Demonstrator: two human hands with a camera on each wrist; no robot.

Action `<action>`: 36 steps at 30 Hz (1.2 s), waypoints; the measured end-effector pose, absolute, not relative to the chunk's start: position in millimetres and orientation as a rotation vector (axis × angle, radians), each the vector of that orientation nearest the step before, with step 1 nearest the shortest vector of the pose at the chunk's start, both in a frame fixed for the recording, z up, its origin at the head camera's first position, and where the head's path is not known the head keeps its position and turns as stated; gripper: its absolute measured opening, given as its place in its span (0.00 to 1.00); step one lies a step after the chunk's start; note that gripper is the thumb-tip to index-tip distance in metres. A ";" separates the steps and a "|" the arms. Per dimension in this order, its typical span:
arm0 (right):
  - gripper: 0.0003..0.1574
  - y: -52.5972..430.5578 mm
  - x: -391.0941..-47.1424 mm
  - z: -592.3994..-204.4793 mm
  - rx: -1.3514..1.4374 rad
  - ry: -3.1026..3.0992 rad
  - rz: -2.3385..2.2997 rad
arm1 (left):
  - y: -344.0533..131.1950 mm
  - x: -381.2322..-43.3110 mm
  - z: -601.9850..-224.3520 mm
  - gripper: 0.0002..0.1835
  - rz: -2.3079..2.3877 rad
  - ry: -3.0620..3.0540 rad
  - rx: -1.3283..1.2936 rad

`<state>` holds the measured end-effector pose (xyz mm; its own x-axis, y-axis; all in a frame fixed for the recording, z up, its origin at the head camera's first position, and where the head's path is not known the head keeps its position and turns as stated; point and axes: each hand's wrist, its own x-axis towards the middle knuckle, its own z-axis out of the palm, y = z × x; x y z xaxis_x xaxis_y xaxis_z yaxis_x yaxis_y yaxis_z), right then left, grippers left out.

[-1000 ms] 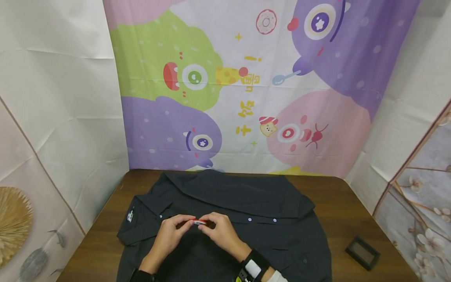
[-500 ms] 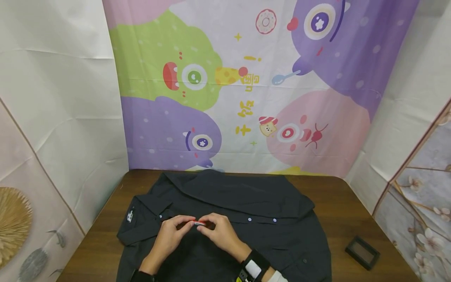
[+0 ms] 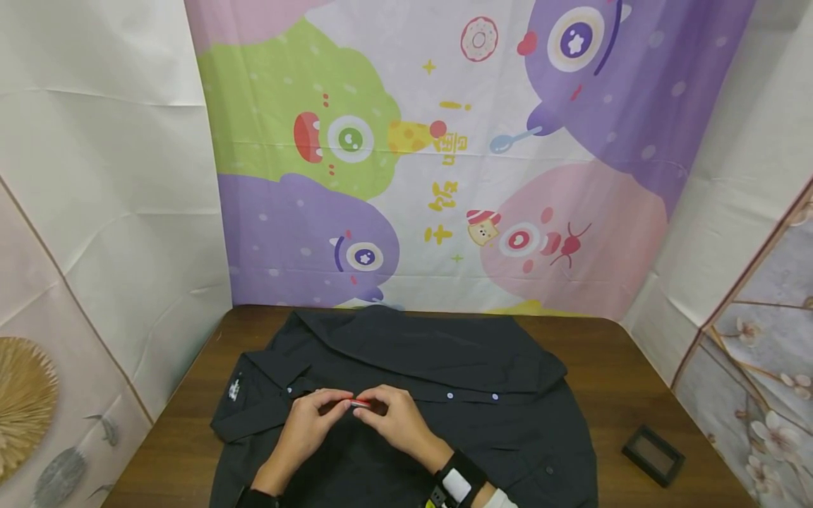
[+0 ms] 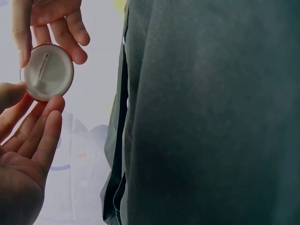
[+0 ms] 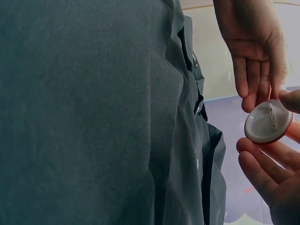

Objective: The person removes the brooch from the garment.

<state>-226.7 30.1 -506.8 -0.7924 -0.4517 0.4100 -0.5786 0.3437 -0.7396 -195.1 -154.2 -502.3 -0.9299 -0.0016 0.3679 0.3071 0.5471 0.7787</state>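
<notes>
Shirt: a dark button-up shirt point(image 3: 495, 430) lies spread over the brown wooden table point(image 3: 629, 381), its collar side folded toward the backdrop; pale buttons point(image 3: 450, 396) dot the placket, and a white mark point(image 3: 234, 388) shows near the left edge.
Frame: a small black rectangular frame point(image 3: 654, 456) lies on bare wood, well apart from the hands, to the right of the shirt.
Backdrop: a cartoon-monster curtain point(image 3: 356, 162) hangs beyond the far table edge, with white sheeting point(image 3: 127, 162) at either side.
Wrists: a black strap point(image 3: 468, 468) with a white piece circles the right wrist; a dark band point(image 3: 257, 498) shows at the left one.
In the way: the hands cover part of the shirt front, and in the head view the fingertips hide most of what they hold.
Badge: a round pin-back badge point(image 4: 56, 75) with a red rim is held above the shirt, apart from the cloth; its pale back and thin pin point(image 4: 41, 70) show in both wrist views.
Left hand point(image 3: 305, 425): thumb and fingers pinch the badge's edge, the outer fingers reaching loosely past it.
Right hand point(image 3: 401, 422): pinches the opposite edge, thumb and fingertips just beside the left hand's.
</notes>
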 end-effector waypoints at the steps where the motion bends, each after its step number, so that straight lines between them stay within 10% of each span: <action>1: 0.11 30.2 -226.6 -506.9 0.951 -2.464 1.446 | -154.1 -194.9 -502.3 0.06 -1.333 -2.461 -0.255; 36: 0.14 32.2 -227.4 -506.6 0.978 -2.465 1.560 | -154.9 -196.2 -503.8 0.06 -1.350 -2.412 -0.346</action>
<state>-227.4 32.2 -506.6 -0.7959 -0.4763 0.3738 -0.5416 0.2844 -0.7910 -196.2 -154.9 -503.8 -0.9075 0.0393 0.4182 0.3771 0.5148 0.7699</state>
